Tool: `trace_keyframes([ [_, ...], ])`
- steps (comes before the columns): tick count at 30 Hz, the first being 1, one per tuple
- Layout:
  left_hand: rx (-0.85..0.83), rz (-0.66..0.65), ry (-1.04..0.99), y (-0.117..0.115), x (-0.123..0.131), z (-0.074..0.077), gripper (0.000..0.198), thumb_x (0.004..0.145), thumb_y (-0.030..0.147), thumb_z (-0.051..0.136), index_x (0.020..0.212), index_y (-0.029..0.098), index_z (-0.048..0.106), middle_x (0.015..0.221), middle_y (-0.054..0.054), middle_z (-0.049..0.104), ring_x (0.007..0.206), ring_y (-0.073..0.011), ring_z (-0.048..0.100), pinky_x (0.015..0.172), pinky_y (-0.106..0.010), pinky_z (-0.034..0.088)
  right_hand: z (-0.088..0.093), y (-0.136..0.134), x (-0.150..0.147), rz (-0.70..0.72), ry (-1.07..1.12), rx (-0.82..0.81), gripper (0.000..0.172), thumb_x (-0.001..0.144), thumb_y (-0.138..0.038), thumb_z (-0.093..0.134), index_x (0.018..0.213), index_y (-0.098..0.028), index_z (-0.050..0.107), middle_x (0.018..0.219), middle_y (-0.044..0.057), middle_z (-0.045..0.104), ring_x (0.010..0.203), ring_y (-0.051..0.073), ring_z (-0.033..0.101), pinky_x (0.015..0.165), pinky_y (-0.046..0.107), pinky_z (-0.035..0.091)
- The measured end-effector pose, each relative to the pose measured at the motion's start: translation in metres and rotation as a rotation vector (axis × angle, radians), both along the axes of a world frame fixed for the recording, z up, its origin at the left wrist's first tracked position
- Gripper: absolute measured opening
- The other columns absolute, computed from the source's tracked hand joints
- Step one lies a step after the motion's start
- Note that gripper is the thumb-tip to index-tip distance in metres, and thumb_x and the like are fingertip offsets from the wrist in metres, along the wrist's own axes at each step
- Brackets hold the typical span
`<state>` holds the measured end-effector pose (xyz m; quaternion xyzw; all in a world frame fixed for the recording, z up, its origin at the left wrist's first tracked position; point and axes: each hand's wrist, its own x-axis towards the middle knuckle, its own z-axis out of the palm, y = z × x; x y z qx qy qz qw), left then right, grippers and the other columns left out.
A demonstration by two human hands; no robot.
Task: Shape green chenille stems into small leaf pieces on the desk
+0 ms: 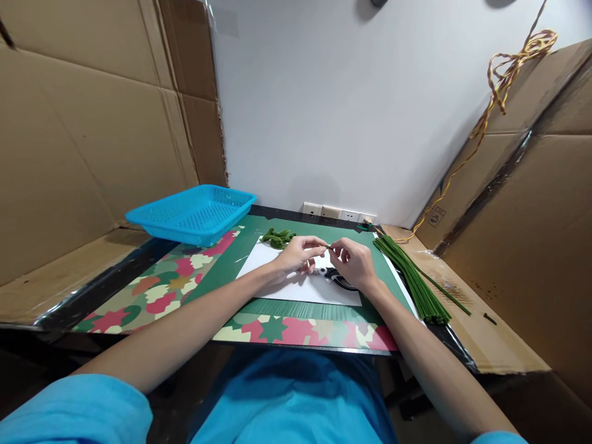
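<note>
Above a white sheet of paper (296,295), my left hand (300,254) and my right hand (354,262) meet with fingertips pinched. Between them shows a short bit of green pipe cleaner (328,247), mostly hidden by the fingers. Scissors with black handles (341,280) lie on the paper, partly under my right hand. Beyond my left hand, a small heap of bent green pipe cleaners (277,238) rests at the paper's far left corner. A thick bundle of long straight green pipe cleaners (416,283) lies to the right of my right hand.
A blue perforated basket (194,216) stands at the back left. Cardboard panels (92,111) rise on both sides. Wall sockets (330,211) line the back edge, and a yellow twisted cord (481,123) hangs at right. A green mat (222,265) with a patterned border covers the table.
</note>
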<state>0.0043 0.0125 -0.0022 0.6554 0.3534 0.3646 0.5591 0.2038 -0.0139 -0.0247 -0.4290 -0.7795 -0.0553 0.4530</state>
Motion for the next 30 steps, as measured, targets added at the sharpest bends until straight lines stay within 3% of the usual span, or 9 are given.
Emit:
trace_keyframes([
  [5,0.069,-0.022,0.008,0.0011,-0.0014,-0.0013,0.04,0.086,0.054,0.076,0.093,0.014,0.071,0.092,-0.008,0.071,0.045,-0.0082,0.059,0.033,-0.02,0.031,0.0015,-0.0031,-0.0012,-0.005,-0.019,0.013,0.01,0.094,-0.025,0.06,0.086,-0.023,0.065,0.075,0.0,0.07,0.058,0.013,0.06,0.058,0.025,0.042],
  [10,0.103,0.006,-0.004,-0.0002,-0.0021,0.0003,0.046,0.081,0.057,0.081,0.092,0.014,0.07,0.083,-0.005,0.067,0.044,-0.0073,0.057,0.033,-0.018,0.029,0.0019,-0.0041,-0.0021,-0.018,-0.02,0.035,0.012,0.097,-0.028,0.059,0.092,-0.023,0.069,0.078,0.0,0.071,0.058,0.013,0.059,0.058,0.025,0.04],
  [18,0.189,0.055,-0.031,0.0012,-0.0023,-0.0019,0.04,0.078,0.048,0.085,0.09,0.013,0.071,0.08,-0.002,0.067,0.046,-0.0052,0.052,0.037,-0.018,0.038,0.0005,-0.0028,0.0018,-0.039,-0.028,0.023,0.018,0.101,-0.028,0.054,0.104,-0.023,0.072,0.088,0.001,0.076,0.062,0.013,0.061,0.061,0.025,0.041],
  [30,0.195,0.066,-0.022,0.0022,-0.0032,-0.0042,0.041,0.076,0.044,0.088,0.097,0.013,0.072,0.093,-0.007,0.073,0.046,-0.0089,0.061,0.031,-0.018,0.034,0.0014,-0.003,0.0042,-0.035,-0.069,-0.008,0.019,0.099,-0.025,0.054,0.103,-0.022,0.072,0.077,0.0,0.075,0.057,0.014,0.061,0.06,0.026,0.039],
])
